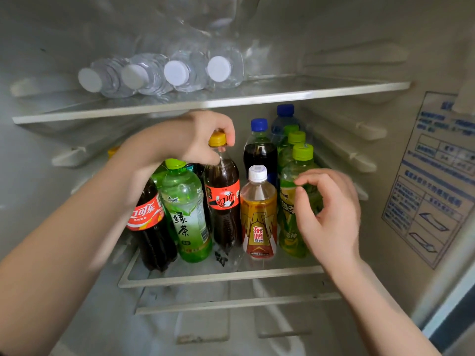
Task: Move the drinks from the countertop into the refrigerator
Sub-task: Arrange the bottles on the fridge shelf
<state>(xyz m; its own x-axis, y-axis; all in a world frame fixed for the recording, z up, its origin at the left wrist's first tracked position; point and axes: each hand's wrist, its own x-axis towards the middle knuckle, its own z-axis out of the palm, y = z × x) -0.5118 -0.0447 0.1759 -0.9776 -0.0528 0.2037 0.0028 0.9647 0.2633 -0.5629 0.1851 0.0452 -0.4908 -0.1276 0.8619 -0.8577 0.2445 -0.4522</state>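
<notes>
Left hand: the left hand reaches into the refrigerator, fingers closed around the yellow cap of a dark cola bottle with an orange label, which stands upright on the middle shelf.
Right hand: the right hand is half open with fingers curled, holding nothing, just in front of a green tea bottle at the right end of the front row; whether the fingertips touch it cannot be told.
Front row: a red-labelled cola bottle, a green-capped tea bottle, the gripped cola and a white-capped amber energy drink stand side by side.
Back row: two blue-capped bottles and further green-capped ones stand behind.
Upper shelf: four clear water bottles lie on their sides, white caps facing outward.
Right wall: a printed blue sticker.
</notes>
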